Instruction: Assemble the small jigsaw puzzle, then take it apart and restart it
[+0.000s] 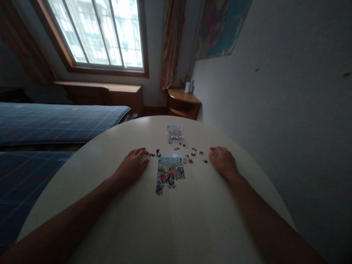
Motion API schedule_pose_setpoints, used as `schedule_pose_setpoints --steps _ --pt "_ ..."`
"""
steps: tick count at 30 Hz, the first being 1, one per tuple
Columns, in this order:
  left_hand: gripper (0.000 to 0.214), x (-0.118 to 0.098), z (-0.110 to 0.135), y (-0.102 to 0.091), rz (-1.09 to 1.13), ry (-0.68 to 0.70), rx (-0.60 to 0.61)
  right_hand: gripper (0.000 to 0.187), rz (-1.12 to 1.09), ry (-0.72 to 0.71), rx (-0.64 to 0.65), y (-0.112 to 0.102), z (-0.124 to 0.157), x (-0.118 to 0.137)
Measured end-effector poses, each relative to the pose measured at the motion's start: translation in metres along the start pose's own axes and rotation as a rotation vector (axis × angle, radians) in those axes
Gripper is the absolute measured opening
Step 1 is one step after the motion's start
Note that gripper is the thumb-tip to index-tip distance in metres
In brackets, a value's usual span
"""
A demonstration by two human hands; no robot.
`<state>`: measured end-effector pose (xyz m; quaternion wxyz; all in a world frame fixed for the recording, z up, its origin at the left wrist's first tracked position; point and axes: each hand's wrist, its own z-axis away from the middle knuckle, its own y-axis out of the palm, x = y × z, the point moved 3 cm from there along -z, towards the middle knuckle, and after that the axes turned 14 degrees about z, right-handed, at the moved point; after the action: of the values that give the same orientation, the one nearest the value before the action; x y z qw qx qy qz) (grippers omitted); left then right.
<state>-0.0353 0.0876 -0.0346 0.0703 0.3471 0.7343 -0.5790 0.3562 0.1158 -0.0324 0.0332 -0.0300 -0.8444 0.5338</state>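
Note:
A partly joined colourful jigsaw puzzle (169, 172) lies in the middle of a round white table (176, 220). Several loose pieces (189, 153) are scattered just beyond it. My left hand (132, 165) rests palm down on the table left of the puzzle, fingers stretched flat toward two loose pieces (154, 154). My right hand (223, 161) lies on the table right of the loose pieces, fingers curled down on the surface; whether anything is under them is hidden. A small picture card (174, 132) lies farther back.
A bed with a blue checked cover (55, 123) runs along the left of the table. A wooden corner shelf (183, 102) and a window (101, 33) stand behind. A plain wall (275, 91) is close on the right.

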Motion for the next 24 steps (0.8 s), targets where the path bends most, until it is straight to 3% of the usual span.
schedule_pose_setpoints --steps 24 --pt "0.035 0.0011 0.0001 0.0001 -0.010 -0.003 0.007 0.031 -0.002 0.005 0.013 -0.0022 0.0000 0.0014"
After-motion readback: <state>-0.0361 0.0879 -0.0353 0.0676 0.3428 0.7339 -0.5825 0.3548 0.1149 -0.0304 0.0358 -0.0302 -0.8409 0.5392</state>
